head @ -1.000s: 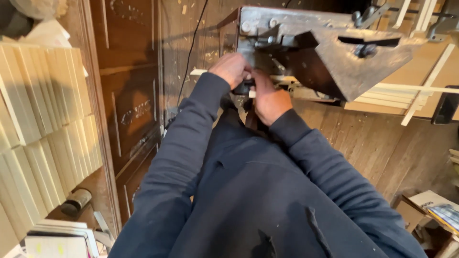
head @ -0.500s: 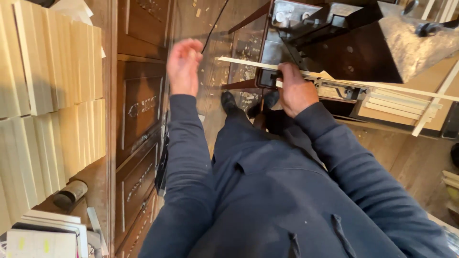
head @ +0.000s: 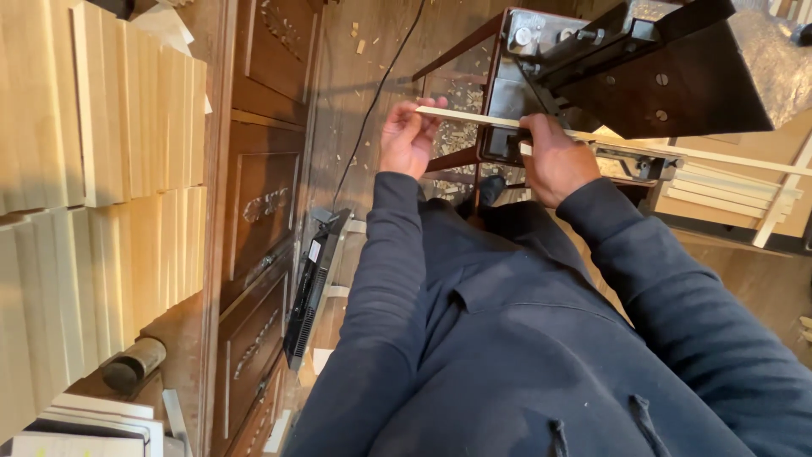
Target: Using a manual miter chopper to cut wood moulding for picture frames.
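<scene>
Dark carved wooden cabinet (head: pixel 262 203) beside a chip-strewn plank floor (head: pixel 364 76), daylit.

The thin wooden strip (head: pixel 474 118) runs behind the right hand (head: pixel 554 161); the dark machine (head: pixel 643 68) is cut off at the top edge.

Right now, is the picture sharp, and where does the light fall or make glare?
Head view: mostly sharp; the left hand and right hand on the thin wooden strip are clear. Light falls brightest on the pale stacked boards at left, nearly washed out. The dark machine and the dark sweater lose detail in shadow. Straight edges bend near the borders, from the wide lens.
</scene>
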